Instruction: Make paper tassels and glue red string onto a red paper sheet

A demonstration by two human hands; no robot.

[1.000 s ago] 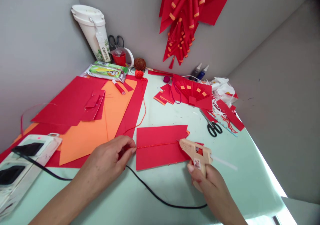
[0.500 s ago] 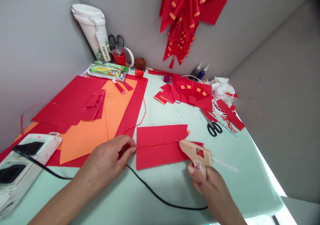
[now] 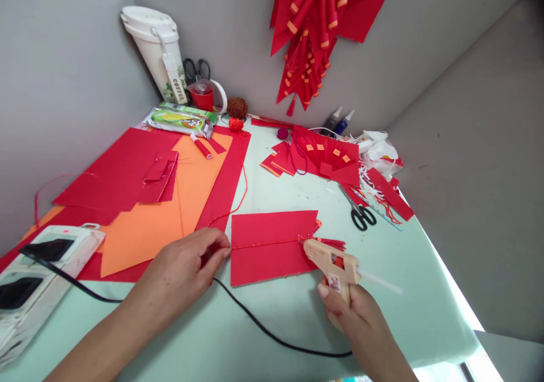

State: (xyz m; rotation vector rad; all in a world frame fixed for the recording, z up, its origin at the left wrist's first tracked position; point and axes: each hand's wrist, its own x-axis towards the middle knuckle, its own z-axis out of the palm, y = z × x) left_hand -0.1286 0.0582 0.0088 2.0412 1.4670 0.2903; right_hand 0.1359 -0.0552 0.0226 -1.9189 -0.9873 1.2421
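A red paper rectangle (image 3: 267,266) lies on the table before me, with a red string (image 3: 261,243) stretched across its middle. At the paper's left edge my left hand (image 3: 198,263) pinches the string between thumb and finger. My right hand (image 3: 348,308) grips a cream hot glue gun (image 3: 334,257) by its handle. The gun's nozzle is at the string near the paper's right edge, and a clear glue stick (image 3: 382,283) sticks out behind it. A red tassel (image 3: 335,243) shows past that edge. The string runs back to a small red yarn ball (image 3: 236,124).
Red and orange sheets (image 3: 144,240) cover the left side, near a white power strip (image 3: 46,280). A black cord (image 3: 272,328) crosses the front. Black-handled scissors (image 3: 362,217) lie to the right. Behind stand a coffee cup (image 3: 153,47) and glue bottles (image 3: 340,124).
The glue gun's nozzle has shifted very slightly off the string, toward the near side. My left hand stays in place, and the view has moved a little.
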